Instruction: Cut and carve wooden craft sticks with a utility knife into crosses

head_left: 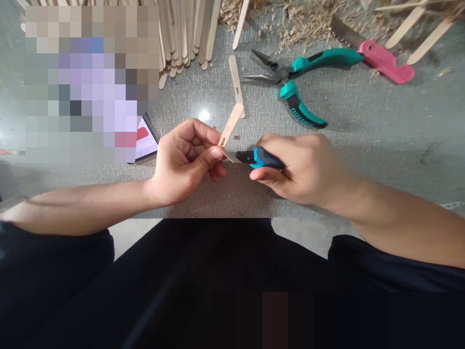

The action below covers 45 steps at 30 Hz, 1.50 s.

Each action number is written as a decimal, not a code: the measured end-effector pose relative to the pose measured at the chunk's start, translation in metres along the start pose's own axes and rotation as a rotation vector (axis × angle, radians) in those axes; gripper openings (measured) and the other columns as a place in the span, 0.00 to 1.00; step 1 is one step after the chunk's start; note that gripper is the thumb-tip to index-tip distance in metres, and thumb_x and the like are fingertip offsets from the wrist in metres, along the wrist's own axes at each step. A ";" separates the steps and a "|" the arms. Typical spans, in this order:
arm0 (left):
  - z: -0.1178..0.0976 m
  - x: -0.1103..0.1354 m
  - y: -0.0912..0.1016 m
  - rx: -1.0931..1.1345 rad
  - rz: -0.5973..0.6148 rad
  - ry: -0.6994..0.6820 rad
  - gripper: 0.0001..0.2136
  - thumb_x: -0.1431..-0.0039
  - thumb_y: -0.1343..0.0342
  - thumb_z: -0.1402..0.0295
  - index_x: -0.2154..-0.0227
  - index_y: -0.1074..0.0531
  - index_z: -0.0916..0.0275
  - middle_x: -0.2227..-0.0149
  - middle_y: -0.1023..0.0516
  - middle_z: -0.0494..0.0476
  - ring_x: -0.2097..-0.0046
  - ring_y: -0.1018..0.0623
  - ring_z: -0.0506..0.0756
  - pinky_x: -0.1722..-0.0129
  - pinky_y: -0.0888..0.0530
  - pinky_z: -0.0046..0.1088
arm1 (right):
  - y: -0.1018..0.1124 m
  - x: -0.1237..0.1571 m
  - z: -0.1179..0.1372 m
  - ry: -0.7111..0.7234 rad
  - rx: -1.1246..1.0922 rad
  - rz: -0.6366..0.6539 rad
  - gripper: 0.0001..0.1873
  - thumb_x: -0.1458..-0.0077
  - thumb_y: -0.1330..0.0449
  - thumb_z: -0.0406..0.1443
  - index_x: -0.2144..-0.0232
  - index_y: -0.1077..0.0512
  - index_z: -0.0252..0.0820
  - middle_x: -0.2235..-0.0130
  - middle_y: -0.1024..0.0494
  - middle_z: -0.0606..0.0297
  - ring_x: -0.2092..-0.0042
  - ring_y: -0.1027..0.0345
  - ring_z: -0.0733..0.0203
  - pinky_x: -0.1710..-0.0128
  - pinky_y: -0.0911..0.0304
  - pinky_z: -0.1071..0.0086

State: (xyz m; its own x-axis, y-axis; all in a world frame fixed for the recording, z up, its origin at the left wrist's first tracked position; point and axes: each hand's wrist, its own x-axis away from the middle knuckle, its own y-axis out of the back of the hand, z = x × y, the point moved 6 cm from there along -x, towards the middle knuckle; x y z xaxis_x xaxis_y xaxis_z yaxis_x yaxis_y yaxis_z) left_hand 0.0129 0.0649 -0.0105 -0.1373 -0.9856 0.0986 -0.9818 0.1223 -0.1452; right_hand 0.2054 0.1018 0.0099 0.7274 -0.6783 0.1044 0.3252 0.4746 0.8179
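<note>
Blue knife (267,158) (blade edge beside held stick (231,124)); pliers (282,74) lie apart.

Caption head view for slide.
Left hand pinches a slotted wooden stick; right hand holds a blue-handled knife, blade near it.

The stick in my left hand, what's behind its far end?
Another slotted stick lies on the table, partly covered there; whatever else the held stick hides cannot be seen.

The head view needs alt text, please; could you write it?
The left hand holds a slotted wooden stick; the right hand holds a blue knife, its blade beside the stick's held end. Pliers, a pink knife and more sticks lie beyond.
</note>
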 end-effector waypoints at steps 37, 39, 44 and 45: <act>0.001 0.000 0.001 0.001 0.003 0.022 0.23 0.37 0.29 0.45 0.63 0.30 0.58 0.72 0.19 0.48 0.75 0.16 0.51 0.79 0.17 0.24 | 0.000 -0.001 0.002 -0.095 -0.017 0.016 0.40 0.32 0.62 0.73 0.68 0.37 0.48 0.76 0.32 0.64 0.75 0.39 0.56 0.72 0.52 0.61; 0.002 0.000 0.001 -0.001 0.005 0.028 0.23 0.37 0.29 0.45 0.63 0.30 0.58 0.72 0.19 0.48 0.75 0.16 0.51 0.79 0.17 0.24 | 0.000 -0.001 0.002 -0.100 -0.015 0.021 0.39 0.32 0.61 0.73 0.68 0.37 0.48 0.76 0.32 0.64 0.74 0.38 0.56 0.71 0.52 0.61; 0.002 0.000 0.002 -0.003 0.014 0.021 0.24 0.37 0.29 0.44 0.64 0.30 0.58 0.72 0.19 0.47 0.76 0.16 0.51 0.79 0.18 0.23 | 0.000 -0.001 0.001 -0.095 -0.012 0.032 0.39 0.31 0.61 0.72 0.68 0.36 0.48 0.76 0.32 0.64 0.74 0.38 0.56 0.72 0.51 0.61; 0.002 0.000 0.002 -0.008 0.012 0.026 0.24 0.38 0.29 0.43 0.64 0.30 0.58 0.72 0.18 0.48 0.76 0.16 0.51 0.80 0.18 0.23 | 0.000 -0.001 0.001 -0.089 -0.011 0.027 0.39 0.31 0.61 0.72 0.68 0.37 0.48 0.76 0.33 0.65 0.74 0.39 0.57 0.72 0.51 0.61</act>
State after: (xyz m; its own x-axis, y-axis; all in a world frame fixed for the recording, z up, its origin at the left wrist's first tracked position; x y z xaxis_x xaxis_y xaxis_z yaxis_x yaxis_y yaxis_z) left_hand 0.0112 0.0652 -0.0127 -0.1527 -0.9807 0.1221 -0.9810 0.1355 -0.1385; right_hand 0.2040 0.1019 0.0099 0.6795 -0.7120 0.1771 0.3130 0.4996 0.8078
